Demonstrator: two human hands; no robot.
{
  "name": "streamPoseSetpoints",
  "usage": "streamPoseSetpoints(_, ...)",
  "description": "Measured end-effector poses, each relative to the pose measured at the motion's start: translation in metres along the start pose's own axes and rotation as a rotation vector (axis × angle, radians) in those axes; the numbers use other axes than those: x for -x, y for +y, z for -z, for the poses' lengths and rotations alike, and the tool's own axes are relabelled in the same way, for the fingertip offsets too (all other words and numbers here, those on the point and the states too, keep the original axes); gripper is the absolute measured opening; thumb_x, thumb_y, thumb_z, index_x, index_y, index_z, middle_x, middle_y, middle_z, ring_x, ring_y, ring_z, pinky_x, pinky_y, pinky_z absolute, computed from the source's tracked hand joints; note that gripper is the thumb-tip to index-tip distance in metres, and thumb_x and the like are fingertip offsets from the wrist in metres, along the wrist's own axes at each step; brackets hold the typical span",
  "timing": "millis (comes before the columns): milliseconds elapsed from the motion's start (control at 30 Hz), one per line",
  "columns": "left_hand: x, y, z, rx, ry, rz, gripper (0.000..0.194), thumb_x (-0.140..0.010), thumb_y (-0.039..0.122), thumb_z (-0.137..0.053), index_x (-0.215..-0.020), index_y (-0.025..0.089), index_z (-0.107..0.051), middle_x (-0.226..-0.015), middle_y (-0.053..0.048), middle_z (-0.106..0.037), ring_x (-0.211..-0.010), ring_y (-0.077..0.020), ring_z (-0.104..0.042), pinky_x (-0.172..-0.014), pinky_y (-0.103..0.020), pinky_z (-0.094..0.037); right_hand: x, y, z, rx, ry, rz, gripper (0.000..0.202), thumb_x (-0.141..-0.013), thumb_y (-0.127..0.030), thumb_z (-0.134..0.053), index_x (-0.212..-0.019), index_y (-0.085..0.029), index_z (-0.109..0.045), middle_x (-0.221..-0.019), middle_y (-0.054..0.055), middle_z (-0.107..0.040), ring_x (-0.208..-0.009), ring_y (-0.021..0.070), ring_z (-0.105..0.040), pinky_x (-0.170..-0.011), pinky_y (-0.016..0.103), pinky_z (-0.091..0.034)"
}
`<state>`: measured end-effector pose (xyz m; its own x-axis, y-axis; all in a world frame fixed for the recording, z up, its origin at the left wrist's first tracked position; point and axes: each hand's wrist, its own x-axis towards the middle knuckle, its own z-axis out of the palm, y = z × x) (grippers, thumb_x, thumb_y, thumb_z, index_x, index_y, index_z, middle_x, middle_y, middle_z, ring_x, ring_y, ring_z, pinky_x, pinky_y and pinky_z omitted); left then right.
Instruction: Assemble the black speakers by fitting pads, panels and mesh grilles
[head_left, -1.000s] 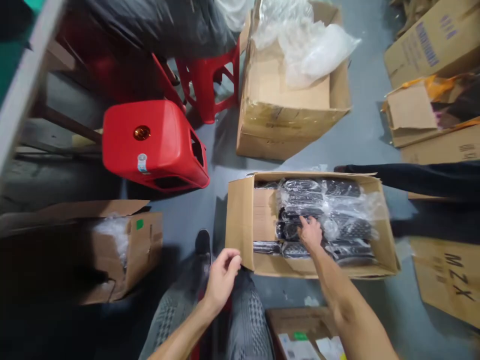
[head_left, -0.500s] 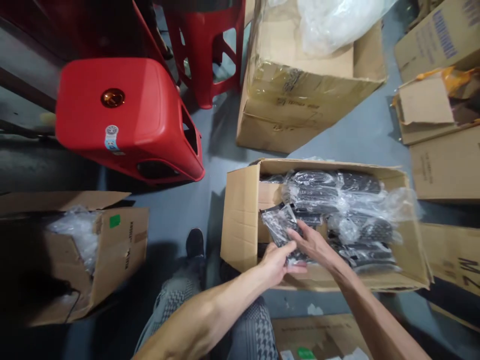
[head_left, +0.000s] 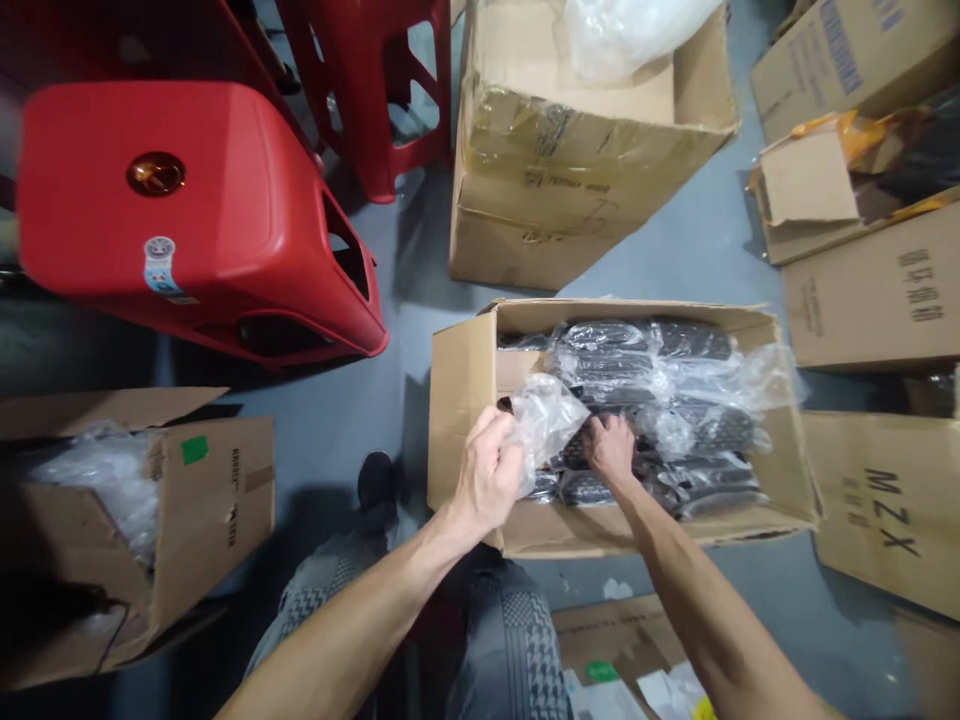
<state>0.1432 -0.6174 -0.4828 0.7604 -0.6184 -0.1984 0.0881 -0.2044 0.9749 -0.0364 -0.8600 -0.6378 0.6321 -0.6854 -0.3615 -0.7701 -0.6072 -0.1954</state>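
My left hand [head_left: 491, 465] is closed on a crumpled clear plastic bag [head_left: 551, 415] at the near left of an open cardboard box [head_left: 462, 420]. Reaching into that box, my right hand [head_left: 613, 448] has its fingers curled on a black textured item [head_left: 576, 450], whose exact kind I cannot make out. The fingertips are partly hidden. Several black plastic-wrapped packs [head_left: 611, 362] lie in rows beside and beyond my right hand, their clear film loose and shiny.
A red plastic stool [head_left: 225, 190] stands at the left, above a box with bubble wrap [head_left: 112, 470]. A taped carton [head_left: 570, 190] stands beyond the open box. More cartons [head_left: 885, 510] line the right side, and another box [head_left: 615, 620] lies near my legs.
My hands have moved apart. The left has drawn the plastic bag left and up; the right has gone down onto the black item in the box. The view has shifted slightly.
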Motion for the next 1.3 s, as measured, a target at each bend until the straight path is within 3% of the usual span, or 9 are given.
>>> streamPoseSetpoints(100, -0.002, -0.006, 0.017, -0.123, -0.036, -0.115, 0.045, -0.103, 0.040, -0.042, -0.061, 0.022, -0.042, -0.077, -0.003, -0.049, -0.076, -0.0170, -0.052, -0.073, -0.034, -0.045, -0.005, 0.008, 0.018, -0.054, -0.038, 0.106, 0.019, -0.090, -0.023, -0.055, -0.098, -0.022, -0.072, -0.101, 0.013, -0.073, -0.105, 0.0316, -0.063, -0.100, 0.046, -0.045)
streamPoseSetpoints(200, -0.006, -0.009, 0.018, -0.229, -0.043, -0.122, 0.049, -0.105, 0.048, -0.047, -0.064, 0.021, -0.049, -0.078, -0.003, -0.054, -0.073, -0.0163, -0.054, -0.073, -0.032, -0.046, 0.006, 0.012, 0.048, -0.137, -0.039, 0.183, 0.024, -0.096, -0.033, -0.049, -0.107, -0.022, -0.068, -0.090, 0.007, -0.072, -0.083, 0.0250, -0.065, -0.082, 0.035, -0.050)
streamPoseSetpoints(300, -0.012, -0.005, 0.009, -0.394, -0.102, -0.011, 0.035, -0.095, 0.054, -0.067, -0.101, 0.020, -0.066, -0.084, -0.004, -0.065, -0.073, -0.0189, -0.060, -0.073, -0.033, -0.047, 0.032, -0.002, 0.067, -0.336, 0.004, 0.274, 0.029, -0.101, -0.043, -0.048, -0.110, -0.021, -0.065, -0.094, 0.007, -0.073, -0.079, 0.0220, -0.066, -0.075, 0.031, -0.051)
streamPoseSetpoints(367, -0.017, -0.001, 0.002, -0.449, -0.218, -0.023, 0.052, -0.086, 0.059, -0.078, -0.120, 0.022, -0.066, -0.092, -0.005, -0.071, -0.078, -0.0220, -0.065, -0.074, -0.033, -0.047, 0.048, -0.018, 0.069, -0.495, 0.032, 0.318, 0.029, -0.103, -0.046, -0.050, -0.106, -0.022, -0.065, -0.092, 0.006, -0.072, -0.079, 0.0210, -0.066, -0.074, 0.030, -0.051)
streamPoseSetpoints(467, -0.022, 0.002, -0.004, -0.509, -0.394, -0.196, 0.030, -0.098, 0.050, -0.064, -0.097, 0.021, -0.073, -0.087, -0.005, -0.073, -0.078, -0.0199, -0.065, -0.073, -0.029, -0.045, 0.057, -0.033, 0.064, -0.570, 0.042, 0.369, 0.030, -0.105, -0.046, -0.050, -0.109, -0.022, -0.067, -0.096, 0.007, -0.073, -0.086, 0.0223, -0.068, -0.081, 0.032, -0.053)
streamPoseSetpoints(633, -0.032, 0.000, -0.005, -0.774, -0.335, -0.365, 0.060, -0.109, 0.053, -0.043, -0.066, 0.017, -0.064, -0.068, -0.005, -0.063, -0.066, -0.0164, -0.055, -0.061, -0.028, -0.029, 0.032, 0.009, 0.051, -0.135, -0.147, 0.308, 0.051, -0.094, -0.036, -0.065, -0.144, -0.022, -0.061, -0.139, 0.016, -0.064, -0.127, 0.0315, -0.061, -0.105, 0.042, -0.048)
streamPoseSetpoints(867, -0.042, 0.005, -0.005, -0.685, -0.276, -0.601, 0.053, -0.108, 0.040, -0.050, -0.060, 0.017, -0.050, -0.075, -0.002, -0.052, -0.072, -0.0147, -0.046, -0.060, -0.028, -0.026, 0.033, 0.062, 0.006, 0.121, -0.323, 0.019, 0.035, -0.079, -0.009, -0.068, -0.111, -0.021, -0.075, -0.117, 0.017, -0.069, -0.113, 0.0350, -0.064, -0.093, 0.044, -0.045)
streamPoseSetpoints(1033, -0.043, 0.011, -0.002, -0.571, -0.277, -0.509, 0.048, -0.104, 0.037, -0.055, -0.061, 0.018, -0.043, -0.076, 0.001, -0.044, -0.070, -0.0129, -0.043, -0.062, -0.025, -0.034, 0.029, 0.067, 0.025, -0.074, -0.350, 0.035, 0.011, -0.089, -0.022, -0.062, -0.093, -0.025, -0.073, -0.090, 0.008, -0.074, -0.093, 0.0291, -0.069, -0.087, 0.038, -0.045)
streamPoseSetpoints(1300, -0.035, 0.030, 0.004, -0.572, -0.360, -0.414, 0.040, -0.101, 0.036, -0.059, -0.067, 0.019, -0.046, -0.082, 0.001, -0.048, -0.073, -0.0136, -0.047, -0.066, -0.026, -0.037, 0.045, 0.034, 0.062, -0.637, -0.221, 0.037, 0.033, -0.087, -0.055, -0.061, -0.096, -0.024, -0.067, -0.092, 0.005, -0.077, -0.089, 0.0265, -0.070, -0.084, 0.035, -0.052)
